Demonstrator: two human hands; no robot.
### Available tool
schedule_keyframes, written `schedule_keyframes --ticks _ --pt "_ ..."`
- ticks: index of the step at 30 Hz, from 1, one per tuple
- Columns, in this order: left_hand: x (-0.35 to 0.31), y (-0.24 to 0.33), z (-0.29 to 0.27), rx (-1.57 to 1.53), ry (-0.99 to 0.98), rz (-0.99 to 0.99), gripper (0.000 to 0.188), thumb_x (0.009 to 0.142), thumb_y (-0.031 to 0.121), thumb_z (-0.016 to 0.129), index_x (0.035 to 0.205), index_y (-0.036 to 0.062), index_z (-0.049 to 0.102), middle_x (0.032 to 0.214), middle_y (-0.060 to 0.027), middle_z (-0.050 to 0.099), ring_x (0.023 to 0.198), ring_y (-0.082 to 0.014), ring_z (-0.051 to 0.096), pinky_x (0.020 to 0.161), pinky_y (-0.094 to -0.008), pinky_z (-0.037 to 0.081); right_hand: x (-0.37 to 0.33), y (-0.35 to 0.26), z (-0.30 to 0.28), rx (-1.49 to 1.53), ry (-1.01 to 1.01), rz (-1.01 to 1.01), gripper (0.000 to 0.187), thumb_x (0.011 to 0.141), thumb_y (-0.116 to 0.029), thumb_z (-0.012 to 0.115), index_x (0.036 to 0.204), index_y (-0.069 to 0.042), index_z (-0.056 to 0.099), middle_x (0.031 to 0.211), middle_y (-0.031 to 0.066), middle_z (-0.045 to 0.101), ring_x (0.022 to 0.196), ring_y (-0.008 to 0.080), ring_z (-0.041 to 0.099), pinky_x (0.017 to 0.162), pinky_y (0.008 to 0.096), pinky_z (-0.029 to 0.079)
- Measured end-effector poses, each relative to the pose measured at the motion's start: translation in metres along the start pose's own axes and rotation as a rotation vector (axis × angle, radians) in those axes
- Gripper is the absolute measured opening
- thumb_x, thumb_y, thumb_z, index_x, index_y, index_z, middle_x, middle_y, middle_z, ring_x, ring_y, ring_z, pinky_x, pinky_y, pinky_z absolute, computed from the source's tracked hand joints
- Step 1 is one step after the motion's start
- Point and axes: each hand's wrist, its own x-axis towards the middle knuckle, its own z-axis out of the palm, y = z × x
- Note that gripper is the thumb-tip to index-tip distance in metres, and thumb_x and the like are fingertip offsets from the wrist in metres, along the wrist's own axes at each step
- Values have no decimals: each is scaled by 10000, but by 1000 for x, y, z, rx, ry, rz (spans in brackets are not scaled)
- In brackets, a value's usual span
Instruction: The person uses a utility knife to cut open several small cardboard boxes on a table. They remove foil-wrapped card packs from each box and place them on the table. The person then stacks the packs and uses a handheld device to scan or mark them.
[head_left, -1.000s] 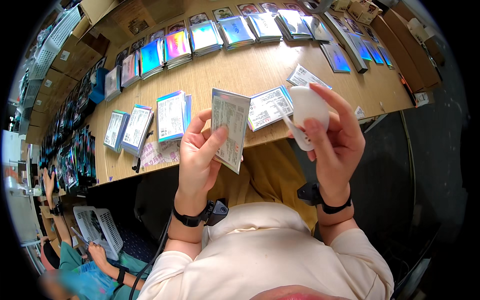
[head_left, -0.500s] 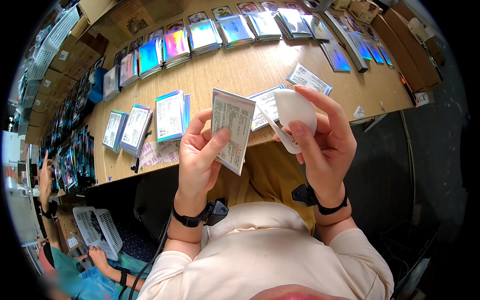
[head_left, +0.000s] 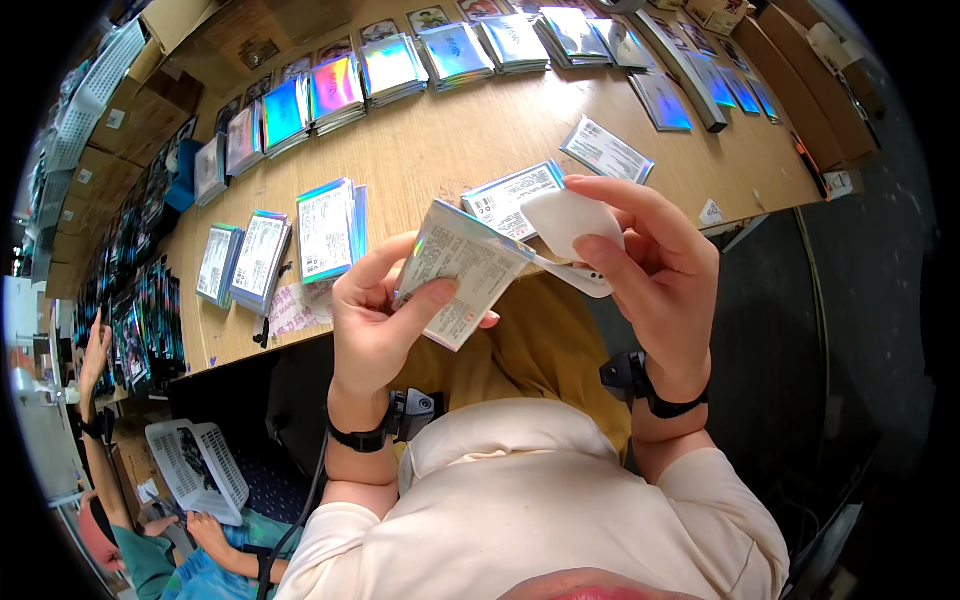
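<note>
My left hand [head_left: 375, 320] grips a flat silvery packet [head_left: 468, 265] with a printed back, its thumb across the front. In my right hand [head_left: 665, 265] is a white, rounded, two-armed tool [head_left: 572, 222], pinched between thumb and fingers. The tool's thin lower arm meets the packet's right corner; whether that corner sits between the arms I cannot tell. Just behind lie a white-labelled packet [head_left: 512, 198] and another single packet [head_left: 607, 150]. Left of my left hand stands a stack of labelled packets [head_left: 328, 232], with two smaller stacks beside it, one of them a labelled stack [head_left: 260, 255].
A row of shiny holographic packet stacks [head_left: 455, 55] curves along the far side of the wooden table [head_left: 430, 140]. Many dark packets [head_left: 145, 330] fill the left end, where another person's hand [head_left: 95, 355] reaches. A white basket [head_left: 200, 470] stands below there. Cardboard boxes [head_left: 810, 85] flank the right.
The packet in my left hand has tilted and moved slightly left. The tool in my right hand has come to its right corner, where a gap showed before.
</note>
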Motion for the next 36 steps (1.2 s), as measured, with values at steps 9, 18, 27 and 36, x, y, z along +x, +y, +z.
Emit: schedule_keyframes --ticks 9,18,27,36 --pt "-2 -3 19 0 -3 -109 431 904 -76 577 1325 -10 507 1085 -259 670 919 -353 705 701 -505 641 1 5 -1 -2 -10 -34 297 893 32 652 1186 21 606 859 43 653 680 23 588 556 166 476" --pt "-1 -2 35 -143 0 -222 343 909 -90 573 1249 -58 536 1060 -208 688 920 -289 707 769 -437 638 -1 11 -11 65 -46 -12 286 885 46 636 1166 8 593 890 55 678 545 -6 536 415 159 360" --pt "1 -4 50 -168 -65 -267 324 929 -64 566 1250 -49 530 1089 -190 677 960 -262 692 813 -415 626 1 14 -22 92 -100 14 267 896 21 640 1155 -1 582 858 40 664 458 -11 477 367 162 298" --pt "1 -12 62 -165 -80 -398 308 932 -47 575 1237 -41 530 1073 -140 678 927 -223 699 799 -357 619 5 14 -32 14 -173 18 244 911 -4 644 1146 1 579 823 21 636 562 -21 512 440 154 354"
